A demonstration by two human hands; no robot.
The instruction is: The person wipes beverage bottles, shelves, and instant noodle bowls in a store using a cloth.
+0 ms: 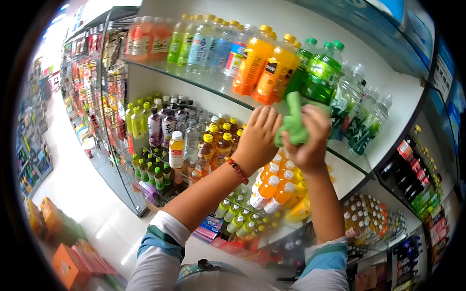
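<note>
My right hand [313, 136] is closed on a crumpled green cloth [293, 123], held at the front of the upper glass shelf [213, 88]; the hand is slightly blurred. Beside it, my left hand [259, 136], with a red beaded bracelet on the wrist, is at the shelf's front edge, its fingers together and bent over that edge. The left fingertips are partly hidden. Just behind the hands stand orange drink bottles [274, 72] with yellow caps and green soda bottles [320, 72].
Clear and green bottles [361, 116] stand at the shelf's right end. Below are white-capped orange juice bottles [274, 186] and yellow-capped tea bottles [206, 155]. A wire rack [114, 97] borders the left side. An orange box [72, 266] sits on the floor at lower left.
</note>
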